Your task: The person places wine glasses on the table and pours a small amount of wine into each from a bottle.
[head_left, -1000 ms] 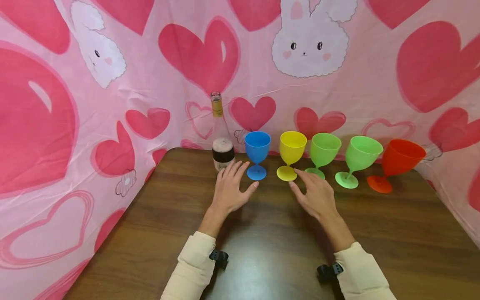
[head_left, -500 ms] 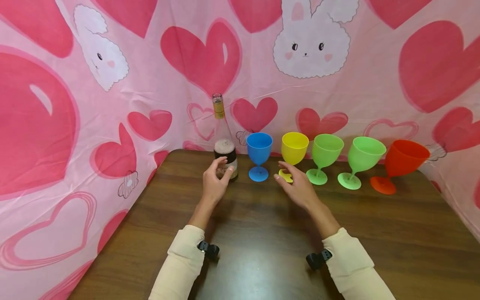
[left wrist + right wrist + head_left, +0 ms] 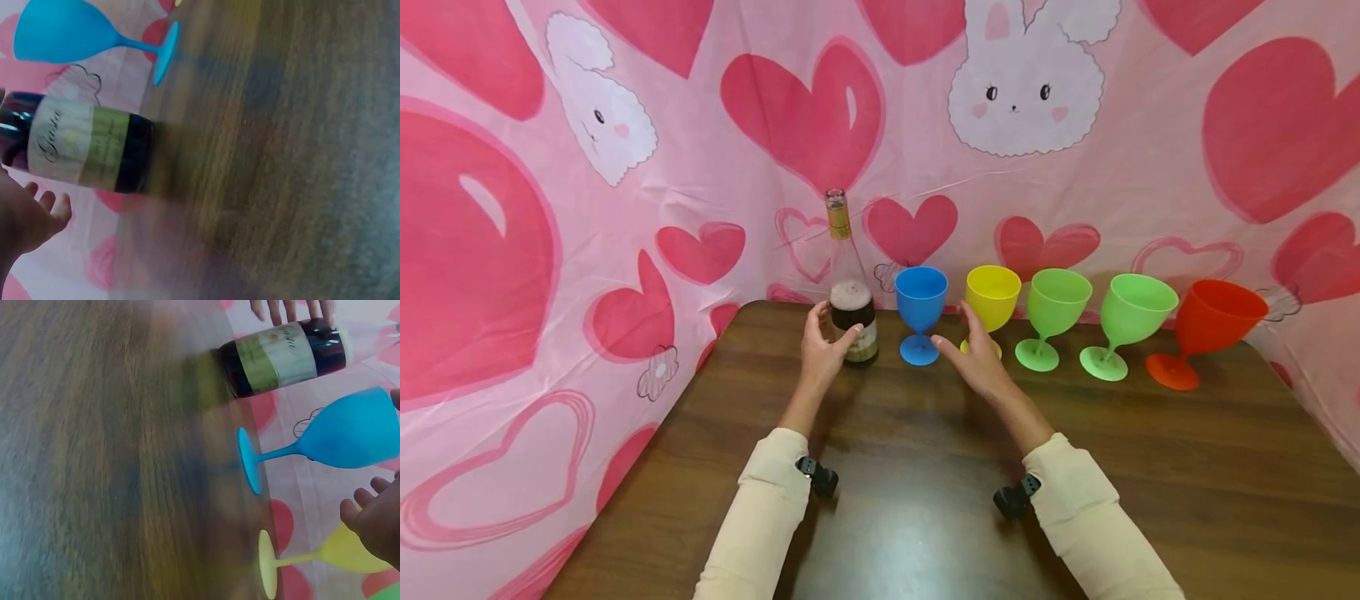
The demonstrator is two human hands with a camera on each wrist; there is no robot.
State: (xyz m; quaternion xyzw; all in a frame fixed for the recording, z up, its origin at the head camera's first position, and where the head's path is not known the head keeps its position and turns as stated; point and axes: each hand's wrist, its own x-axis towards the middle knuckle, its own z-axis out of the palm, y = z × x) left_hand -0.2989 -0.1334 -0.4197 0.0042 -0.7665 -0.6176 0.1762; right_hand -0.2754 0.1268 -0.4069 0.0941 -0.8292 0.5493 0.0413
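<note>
A bottle (image 3: 852, 315) with a gold neck band, a cream and green label and dark drink with foam on top stands upright at the table's back left. My left hand (image 3: 822, 357) is at its left side, fingers spread and thumb in front; the left wrist view shows the fingers (image 3: 53, 209) beside the glass, not wrapped round it. Right of the bottle stands a blue plastic goblet (image 3: 921, 304). My right hand (image 3: 981, 362) is just right of that goblet, thumb and fingers apart, holding nothing. It partly covers a yellow goblet (image 3: 992, 292).
Farther right along the back edge are two green goblets (image 3: 1060, 300) (image 3: 1138, 308) and a red goblet (image 3: 1217, 317). Behind the brown wooden table (image 3: 910, 467) hangs a pink cloth (image 3: 917, 108) with hearts and rabbits.
My left hand has shifted left, from in front of the bottle to its left side. My right hand has moved left from the yellow goblet's right toward the blue goblet. Bottle and goblets stay put.
</note>
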